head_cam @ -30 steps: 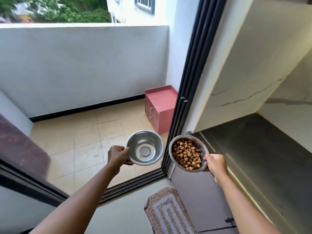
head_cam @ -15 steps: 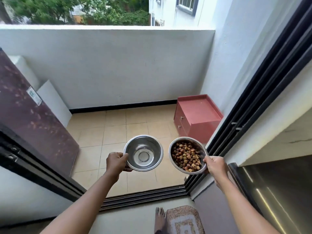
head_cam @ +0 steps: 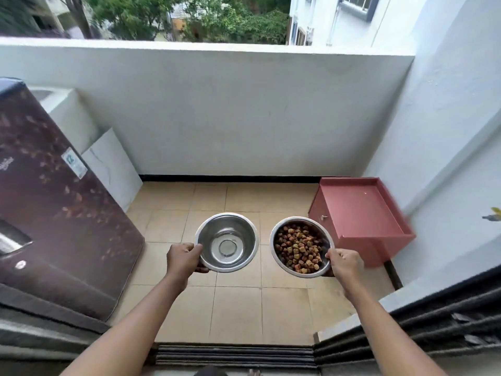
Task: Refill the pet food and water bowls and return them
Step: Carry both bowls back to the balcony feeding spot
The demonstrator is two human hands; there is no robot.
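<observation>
Two steel bowls are held out level over the balcony floor. My left hand (head_cam: 184, 257) grips the left rim of the water bowl (head_cam: 226, 241), whose shiny inside shows a little clear water. My right hand (head_cam: 344, 263) grips the right rim of the food bowl (head_cam: 299, 246), which is heaped with brown and tan kibble. The bowls are side by side, a small gap apart, well above the tiles.
A red low cabinet (head_cam: 357, 213) stands at the right wall. A dark maroon fridge (head_cam: 54, 213) fills the left side, with a white slab (head_cam: 111, 166) leaning behind it. Beige floor tiles (head_cam: 235, 308) lie ahead past the door track (head_cam: 233, 355). A white parapet (head_cam: 217, 104) closes the far end.
The view has swung left and moved forward through the sliding door, so the balcony is now square ahead. Both hands keep their hold on the bowls.
</observation>
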